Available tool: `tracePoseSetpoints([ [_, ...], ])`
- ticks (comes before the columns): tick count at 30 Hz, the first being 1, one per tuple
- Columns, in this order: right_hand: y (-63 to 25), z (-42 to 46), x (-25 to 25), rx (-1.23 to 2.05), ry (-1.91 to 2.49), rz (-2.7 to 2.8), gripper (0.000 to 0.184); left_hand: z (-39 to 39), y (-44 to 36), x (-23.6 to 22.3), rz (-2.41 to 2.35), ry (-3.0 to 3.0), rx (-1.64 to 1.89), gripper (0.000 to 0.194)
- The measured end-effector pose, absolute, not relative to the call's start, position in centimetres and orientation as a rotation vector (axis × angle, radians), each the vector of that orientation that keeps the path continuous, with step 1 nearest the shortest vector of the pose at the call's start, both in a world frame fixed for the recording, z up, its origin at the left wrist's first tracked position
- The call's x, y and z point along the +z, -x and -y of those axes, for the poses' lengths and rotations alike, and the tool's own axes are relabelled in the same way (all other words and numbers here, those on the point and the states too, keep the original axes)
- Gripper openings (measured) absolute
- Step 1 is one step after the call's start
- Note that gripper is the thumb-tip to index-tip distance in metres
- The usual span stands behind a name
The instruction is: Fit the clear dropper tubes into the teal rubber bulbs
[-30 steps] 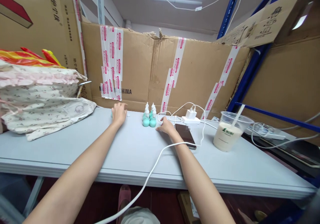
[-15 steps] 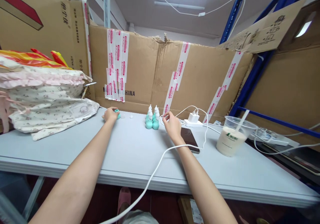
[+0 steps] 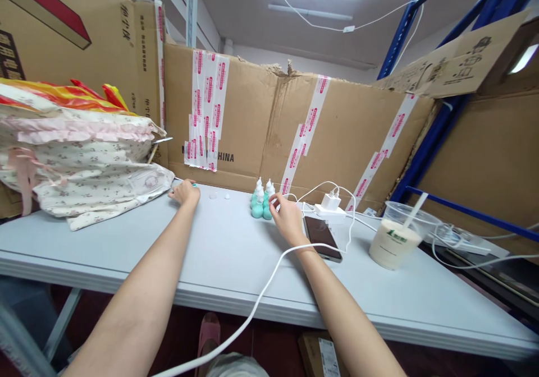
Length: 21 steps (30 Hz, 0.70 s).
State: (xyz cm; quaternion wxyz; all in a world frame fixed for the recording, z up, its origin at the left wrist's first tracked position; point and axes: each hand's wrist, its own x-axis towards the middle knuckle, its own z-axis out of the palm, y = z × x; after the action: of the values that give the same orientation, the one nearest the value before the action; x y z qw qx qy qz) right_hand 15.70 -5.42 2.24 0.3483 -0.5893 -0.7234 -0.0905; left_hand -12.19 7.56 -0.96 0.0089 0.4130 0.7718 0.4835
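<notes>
On the left of the table my left hand [image 3: 184, 192] is closed around a small teal bottle [image 3: 194, 185]. Only a bit of its rim shows past the fingers. Near the middle stands a tight cluster of small teal squeeze bottles [image 3: 257, 211] with round bodies and white pointed tops. My right hand [image 3: 288, 219] is at the right side of this cluster, its fingers closed at the upper part of the front right bottle [image 3: 266, 213], whose top they hide. A small clear piece [image 3: 213, 196] and a small white piece [image 3: 227, 196] lie between my left hand and the cluster.
A phone [image 3: 322, 237] lies beside my right forearm. A white cable [image 3: 269, 287] crosses over that forearm. Behind are a charger on a power strip [image 3: 330, 211] and a cardboard wall [image 3: 248, 113]. A drink cup [image 3: 393, 239] stands right, a floral cloth bag [image 3: 92, 164] left.
My right hand has moved left onto the front right bottle. My left hand has turned so its teal bottle is more hidden. The whole view has shifted slightly.
</notes>
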Motion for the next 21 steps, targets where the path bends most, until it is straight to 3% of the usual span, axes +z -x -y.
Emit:
tracePoseSetpoints([
  [4,-13.9,5.9,2.0,-0.155,1.311,2.011,0.019,-7.3,11.6,-0.7,-2.449,-1.351,1.502,0.025],
  [7,-11.6,5.6,1.7,-0.129,1.182,2.164,0.021,-7.0,10.7,-0.1,-2.323,-1.835,1.529,0.034],
  [11,-8.0,3.5,1.2,-0.209,1.135,2.346,0.021,-7.1,9.7,-0.7,-1.964,-2.474,1.138,0.032],
  [15,-5.0,-0.4,0.8,-0.282,1.297,2.29,0.021,-7.2,9.4,-1.6,-1.982,-2.451,0.934,0.023],
  [18,-3.5,-3.1,0.6,-0.29,1.452,2.188,0.025,-6.7,9.5,-0.6,-1.998,-2.296,1.25,0.026],
  [21,-2.3,-4.9,0.2,-0.312,1.527,2.178,0.026,-6.1,9.6,1.5,-1.944,-1.824,1.979,0.035],
])
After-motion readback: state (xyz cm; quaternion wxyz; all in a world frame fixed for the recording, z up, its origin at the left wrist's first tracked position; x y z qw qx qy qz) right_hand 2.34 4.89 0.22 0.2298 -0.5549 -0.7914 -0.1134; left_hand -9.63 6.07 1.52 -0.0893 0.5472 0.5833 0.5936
